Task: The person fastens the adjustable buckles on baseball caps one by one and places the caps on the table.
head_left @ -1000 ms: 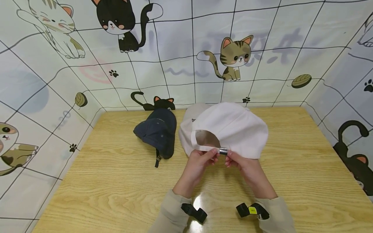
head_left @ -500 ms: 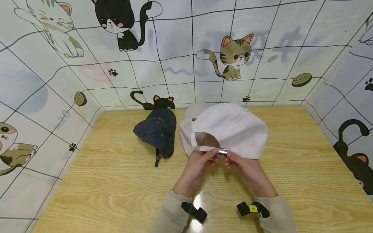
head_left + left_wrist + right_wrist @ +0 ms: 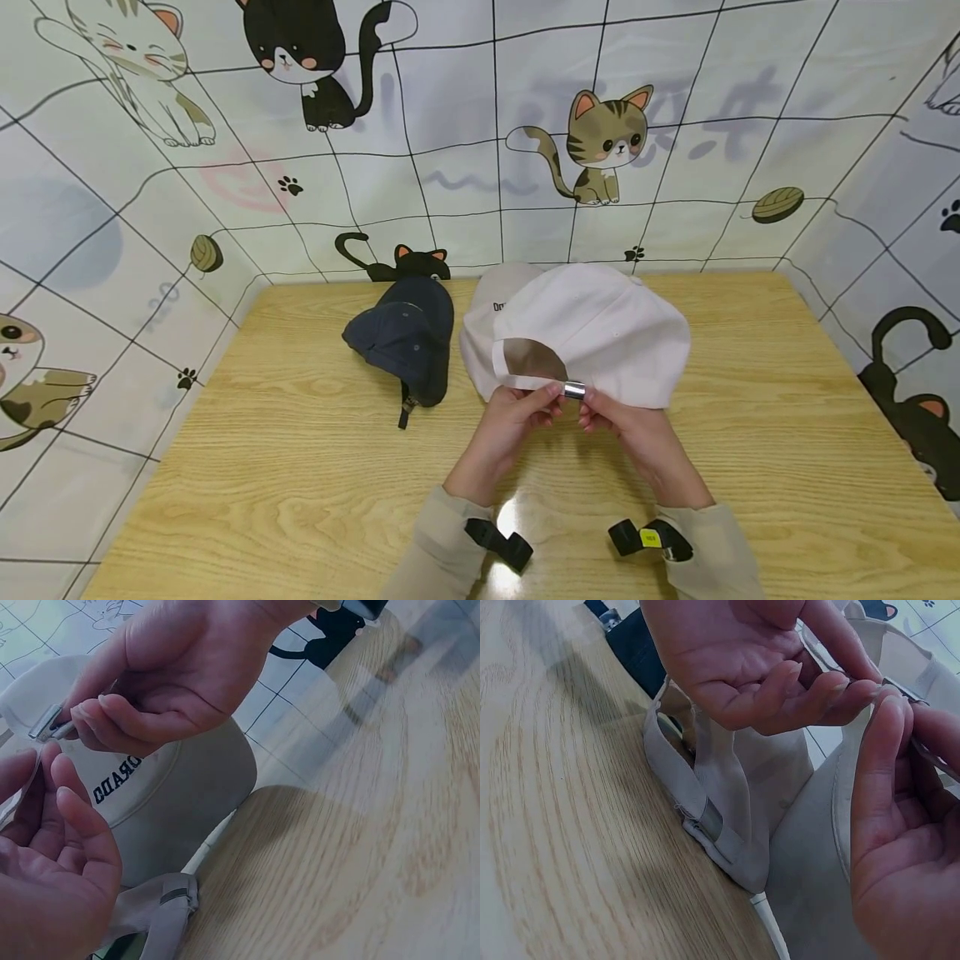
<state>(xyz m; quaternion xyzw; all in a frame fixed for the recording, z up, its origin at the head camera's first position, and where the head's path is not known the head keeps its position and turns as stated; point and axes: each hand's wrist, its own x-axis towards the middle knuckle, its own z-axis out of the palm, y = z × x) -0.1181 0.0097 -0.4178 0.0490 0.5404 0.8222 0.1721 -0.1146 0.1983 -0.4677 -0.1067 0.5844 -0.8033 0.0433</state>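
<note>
A white cap [image 3: 600, 325] is held with its back opening facing me. At its adjuster strap [image 3: 523, 382] sits a silver metal buckle [image 3: 574, 390], also seen in the left wrist view as a bright clip [image 3: 46, 724]. My left hand [image 3: 512, 418] pinches the strap between thumb and fingers just left of the buckle. On the buckle's right side, my right hand [image 3: 632, 427] pinches the strap end. Both hands' other fingers are loosely curled. Behind the white cap, a beige cap [image 3: 480, 333] with dark lettering is partly hidden.
A navy cap [image 3: 405, 337] lies left of the beige one, its strap hanging toward me. The beige cap's own strap and buckle [image 3: 712, 820] rest near the wooden table [image 3: 300, 483]. Cat-printed cloth walls [image 3: 465, 117] enclose the back and sides.
</note>
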